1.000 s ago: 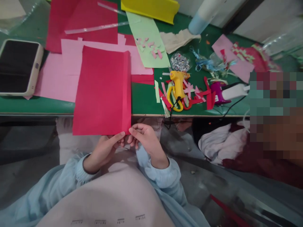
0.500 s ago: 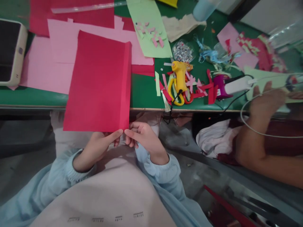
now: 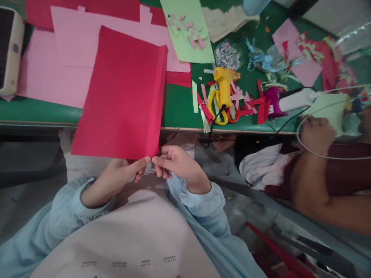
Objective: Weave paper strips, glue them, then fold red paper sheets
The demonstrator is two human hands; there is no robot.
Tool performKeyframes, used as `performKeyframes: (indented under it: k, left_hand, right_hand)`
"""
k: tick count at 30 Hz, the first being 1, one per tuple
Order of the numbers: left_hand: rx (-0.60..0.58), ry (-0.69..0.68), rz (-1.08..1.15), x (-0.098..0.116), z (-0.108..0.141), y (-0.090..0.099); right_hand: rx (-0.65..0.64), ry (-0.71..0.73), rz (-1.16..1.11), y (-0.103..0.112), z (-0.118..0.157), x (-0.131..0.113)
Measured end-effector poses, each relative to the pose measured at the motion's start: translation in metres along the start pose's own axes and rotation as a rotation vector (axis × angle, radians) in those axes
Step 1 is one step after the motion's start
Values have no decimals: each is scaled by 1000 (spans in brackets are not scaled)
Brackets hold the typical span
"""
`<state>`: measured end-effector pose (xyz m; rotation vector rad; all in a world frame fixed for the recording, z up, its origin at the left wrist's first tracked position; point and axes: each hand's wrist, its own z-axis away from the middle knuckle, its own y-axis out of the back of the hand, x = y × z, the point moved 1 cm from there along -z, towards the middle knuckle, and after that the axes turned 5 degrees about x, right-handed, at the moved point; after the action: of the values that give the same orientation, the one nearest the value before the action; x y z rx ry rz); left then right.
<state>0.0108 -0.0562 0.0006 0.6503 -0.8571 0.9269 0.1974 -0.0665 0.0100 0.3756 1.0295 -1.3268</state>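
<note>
A large sheet of red paper [image 3: 121, 96] reaches from over the table to just past its front edge, with a narrow strip folded along its right side. My left hand [image 3: 124, 172] pinches the sheet's bottom edge near the fold, thumb on top and fingers curled beneath. Right beside it, my right hand [image 3: 179, 164] grips the lower right corner between thumb and fingers. The two thumb tips almost meet at the folded strip. Parts of the fingers under the paper are hidden.
Pink sheets [image 3: 52, 77] lie under the red paper. A phone [image 3: 11, 54] is at the left. On the right are a yellow glue gun [image 3: 224, 87], scissors [image 3: 213, 104], paper scraps and a tub of beads [image 3: 228, 55]. A co-worker's arm [image 3: 313, 166] rests farther right.
The red sheet's top has swung slightly right while both hands keep their pinch at the bottom. The camera view has shifted a little. The co-worker's hand has moved lower.
</note>
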Motion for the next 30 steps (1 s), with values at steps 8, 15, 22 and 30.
performKeyframes:
  k: [8,15,22,30]
  left_hand:
    - [-30,-1,47,4,-1,-2]
    - [-20,57,109,4,1,0]
    - [-30,237,-32,-11,10,2]
    - [-75,293,-86,-38,19,13]
  right_hand:
    - [-76,-22,-6,2,-3,-5]
    - [-57,-17,-33,7,-3,-2]
    - [227,55,114,6,-3,-3]
    - [422,208,12,2,-12,10]
